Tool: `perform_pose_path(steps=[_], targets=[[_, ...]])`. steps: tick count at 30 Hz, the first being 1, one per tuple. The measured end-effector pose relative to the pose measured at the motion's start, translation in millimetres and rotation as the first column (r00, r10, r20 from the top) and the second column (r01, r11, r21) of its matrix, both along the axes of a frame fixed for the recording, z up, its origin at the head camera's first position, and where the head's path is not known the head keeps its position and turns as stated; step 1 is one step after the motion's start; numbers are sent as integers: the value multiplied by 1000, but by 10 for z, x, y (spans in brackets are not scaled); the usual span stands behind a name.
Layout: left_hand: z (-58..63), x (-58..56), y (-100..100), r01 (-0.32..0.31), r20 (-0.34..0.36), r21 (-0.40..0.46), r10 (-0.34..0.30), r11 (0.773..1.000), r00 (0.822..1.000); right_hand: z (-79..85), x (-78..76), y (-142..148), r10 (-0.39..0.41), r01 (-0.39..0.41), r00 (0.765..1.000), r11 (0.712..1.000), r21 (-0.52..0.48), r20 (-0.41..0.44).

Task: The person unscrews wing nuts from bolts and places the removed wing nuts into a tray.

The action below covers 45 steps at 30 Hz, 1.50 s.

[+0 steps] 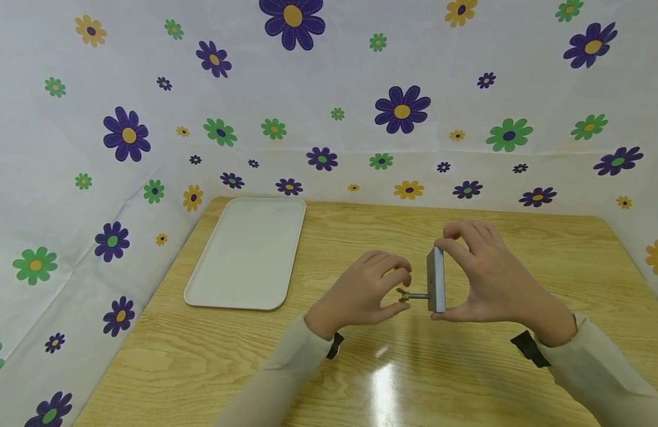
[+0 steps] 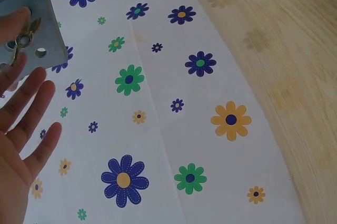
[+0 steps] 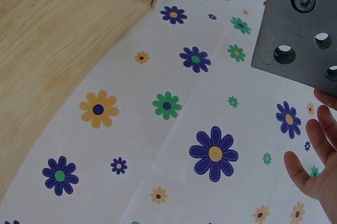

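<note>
Everything here hangs off the thick grey square metal plate with round holes [image 1: 436,280], so I'll place the rest from that. It looks held up over the wood-grain tabletop [image 1: 361,231], nearly edge-on in the head view, in the right hand [image 1: 496,281]: thumb at the bottom edge, fingers at the top edge, spread wide so the plate is gripped by its edges.

The bit that matters imo is the thin grey metal bolt [image 1: 418,296] poking out of the plate's face towards the left hand [image 1: 361,290]. Its long axis runs pretty much level, square to the plate. Out at its end, clear of the plate, sits a small brass-coloured wing nut [image 1: 403,295]. The left hand is nearer to that; the right is round the plate's other side, where a socket-type bolt head [image 3: 304,1] sits in one hole.

Left hand's fingers are curved and partly parted, thumb below the wing nut, others above. They overlap it in the left wrist view, so I can't tell whether they actually grip it.

There's also a white rectangular tray [image 1: 248,252], well apart from the plate, beyond the left hand.
</note>
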<state>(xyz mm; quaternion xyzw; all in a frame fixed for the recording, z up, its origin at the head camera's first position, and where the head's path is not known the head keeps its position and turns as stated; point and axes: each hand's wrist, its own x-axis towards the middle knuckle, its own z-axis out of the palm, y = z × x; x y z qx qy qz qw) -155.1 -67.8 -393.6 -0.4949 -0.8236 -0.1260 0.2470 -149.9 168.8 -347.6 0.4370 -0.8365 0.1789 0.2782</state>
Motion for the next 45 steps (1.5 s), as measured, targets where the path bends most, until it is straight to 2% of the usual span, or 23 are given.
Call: perform_pose_path(steps=[4, 8, 23, 34, 45], targets=[[19, 10, -5, 27, -78, 12, -26, 1000, 997, -1, 3, 4, -3, 3, 1000, 1000, 0, 0], [24, 16, -10, 31, -101, 3, -30, 1000, 994, -1, 2, 10, -2, 2, 1000, 1000, 2, 2], [1, 9, -23, 47, -38, 7, -46, 999, 998, 9, 0, 23, 5, -5, 1000, 1000, 6, 0], [-10, -1, -8, 15, -17, -10, -15, 1000, 1000, 13, 2, 18, -3, 3, 1000, 1000, 7, 7], [-13, -4, -2, 2, 40, -8, -2, 1000, 999, 22, 7, 15, 5, -5, 1000, 1000, 2, -1]])
